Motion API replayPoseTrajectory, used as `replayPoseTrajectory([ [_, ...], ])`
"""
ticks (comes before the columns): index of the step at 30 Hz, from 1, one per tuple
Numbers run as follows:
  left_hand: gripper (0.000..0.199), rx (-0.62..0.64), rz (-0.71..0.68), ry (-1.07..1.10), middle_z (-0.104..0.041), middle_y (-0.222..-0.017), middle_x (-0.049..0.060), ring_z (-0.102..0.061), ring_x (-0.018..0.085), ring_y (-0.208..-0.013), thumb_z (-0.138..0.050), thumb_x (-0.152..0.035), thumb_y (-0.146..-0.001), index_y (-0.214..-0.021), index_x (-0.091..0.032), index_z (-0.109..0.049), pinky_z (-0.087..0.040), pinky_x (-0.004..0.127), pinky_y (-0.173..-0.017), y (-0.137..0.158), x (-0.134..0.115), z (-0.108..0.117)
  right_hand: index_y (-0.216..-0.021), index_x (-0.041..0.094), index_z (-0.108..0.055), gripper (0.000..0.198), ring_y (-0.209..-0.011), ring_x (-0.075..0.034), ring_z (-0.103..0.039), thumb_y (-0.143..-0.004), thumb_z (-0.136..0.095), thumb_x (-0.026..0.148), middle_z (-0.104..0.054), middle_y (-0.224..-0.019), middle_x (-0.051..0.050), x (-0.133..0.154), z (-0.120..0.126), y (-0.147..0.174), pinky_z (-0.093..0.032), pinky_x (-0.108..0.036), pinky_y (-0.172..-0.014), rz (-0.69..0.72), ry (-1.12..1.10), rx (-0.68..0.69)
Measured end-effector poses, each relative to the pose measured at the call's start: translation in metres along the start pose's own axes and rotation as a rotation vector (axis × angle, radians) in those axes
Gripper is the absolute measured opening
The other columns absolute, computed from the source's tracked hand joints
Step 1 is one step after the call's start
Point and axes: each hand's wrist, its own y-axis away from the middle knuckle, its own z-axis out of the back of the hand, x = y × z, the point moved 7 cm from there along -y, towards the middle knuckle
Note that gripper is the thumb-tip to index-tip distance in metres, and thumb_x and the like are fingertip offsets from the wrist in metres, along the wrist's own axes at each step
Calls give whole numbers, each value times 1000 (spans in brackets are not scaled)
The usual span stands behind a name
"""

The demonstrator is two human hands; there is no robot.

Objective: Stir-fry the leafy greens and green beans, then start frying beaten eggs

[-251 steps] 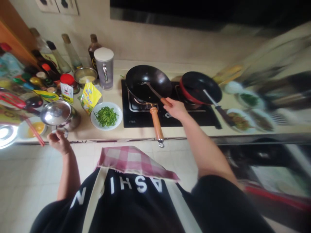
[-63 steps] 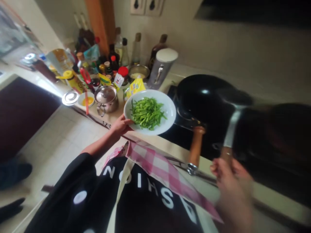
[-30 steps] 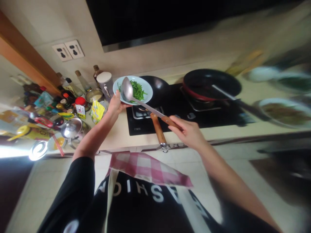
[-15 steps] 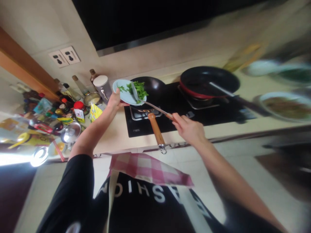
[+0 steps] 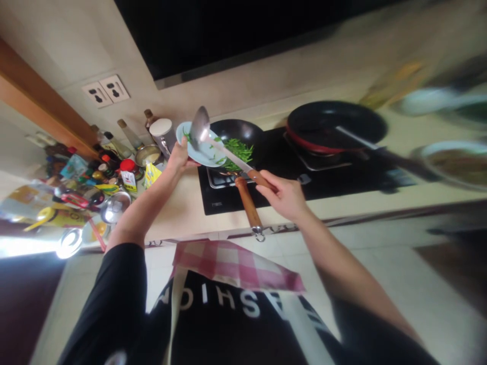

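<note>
My left hand grips the rim of a pale blue plate, tilted beside the wok's left edge. A few green bits cling to the plate. Closed round a wooden handle, my right hand holds a ladle, its metal bowl raised over the plate. Chopped green vegetables lie in a black wok on the left burner. The wok's wooden handle points toward me, below my right hand.
A red-sided frying pan with a metal-and-black utensil in it sits on the right burner. Bottles, jars and a grey canister crowd the counter's left. Bowls stand at the right. A range hood hangs above.
The green vegetables have gone from the plate into the wok. The ladle's bowl has risen up and left over the plate, and my right hand has shifted slightly left.
</note>
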Motion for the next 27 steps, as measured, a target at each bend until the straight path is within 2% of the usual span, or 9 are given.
replayPoseTrajectory([
  [3, 43, 15, 3, -50, -74, -86, 9, -74, 34, -101, -43, -44, -102, -133, -17, -58, -59, 55, -89, 2, 2, -3, -129, 15, -67, 48, -89, -23, -71, -94, -52, 43, -74, -104, -10, 9, -12, -8, -56, -32, -80, 6, -50, 36],
  [6, 43, 16, -4, -38, -74, -87, 8, -74, 33, -102, -47, -44, -101, -134, -17, -58, -59, 54, -91, 0, 1, -1, -129, 15, -66, 46, -87, -24, -70, -95, -48, 38, -74, -104, -12, 7, -15, -9, -54, -32, -75, -9, 89, 99],
  [9, 42, -14, -38, -39, -75, -93, 10, -74, 32, -102, -49, -40, -101, -133, -15, -58, -60, 49, -90, -6, -3, 6, -126, 12, -67, 46, -76, -26, -68, -95, -45, 37, -73, -98, -15, -9, -3, -3, -50, -33, -65, -106, 322, 90],
  [11, 41, -45, -76, -39, -75, -99, 11, -74, 30, -102, -52, -39, -100, -132, -14, -59, -61, 45, -89, -10, -7, 11, -126, 11, -67, 47, -73, -26, -66, -94, -45, 37, -72, -94, -16, -18, 8, 5, -49, -34, -62, -154, 387, 59],
  [15, 42, -86, -104, -28, -75, -106, 12, -75, 29, -100, -57, -39, -98, -133, -16, -58, -63, 42, -87, -19, -9, 19, -126, 16, -68, 46, -78, -24, -69, -93, -51, 43, -74, -96, -12, -16, 21, 22, -54, -34, -71, -94, 151, 38],
  [19, 42, -72, -108, -9, -74, -107, 13, -75, 30, -100, -58, -38, -98, -132, -14, -59, -62, 42, -89, -21, -13, 19, -125, 21, -70, 45, -75, -20, -70, -91, -57, 48, -75, -107, -8, -14, 27, 34, -57, -31, -69, -69, -48, 96],
  [23, 40, -74, -123, 2, -73, -108, 12, -74, 32, -103, -59, -37, -98, -132, -15, -60, -62, 44, -89, -22, -16, 21, -124, 20, -71, 44, -79, -23, -72, -90, -57, 45, -75, -109, -10, -27, 33, 31, -58, -34, -73, -58, 98, 106],
  [27, 40, -83, -157, -29, -72, -111, 11, -73, 31, -105, -58, -39, -98, -132, -18, -59, -63, 44, -88, -22, -15, 25, -123, 13, -71, 47, -81, -27, -72, -90, -54, 41, -75, -99, -13, -37, 37, 23, -56, -38, -74, -96, 264, 55],
])
